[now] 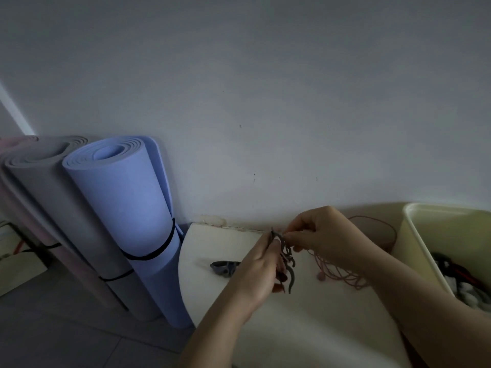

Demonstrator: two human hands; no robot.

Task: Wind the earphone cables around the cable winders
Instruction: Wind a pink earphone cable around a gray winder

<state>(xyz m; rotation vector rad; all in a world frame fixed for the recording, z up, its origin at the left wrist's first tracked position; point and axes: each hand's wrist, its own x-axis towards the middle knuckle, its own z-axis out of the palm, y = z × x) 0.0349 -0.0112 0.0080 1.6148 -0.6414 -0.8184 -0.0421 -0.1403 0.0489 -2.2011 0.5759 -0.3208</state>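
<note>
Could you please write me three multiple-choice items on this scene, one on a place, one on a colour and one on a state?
1. Where does the spare winder lie?
A. in the bin
B. on the white table, left of the left hand
C. on the floor

2. What colour is the earphone cable on the table?
A. pink
B. green
C. black

3. What is the left hand doing?
A. lying flat on the table
B. hanging idle
C. gripping the held winder above the table

Key: 1 B, the grey piece rests on the tabletop beside the left hand. 2 A, the loose loops and the earbud look pink. 3 C, the fingers are curled round the dark grey winder.
</note>
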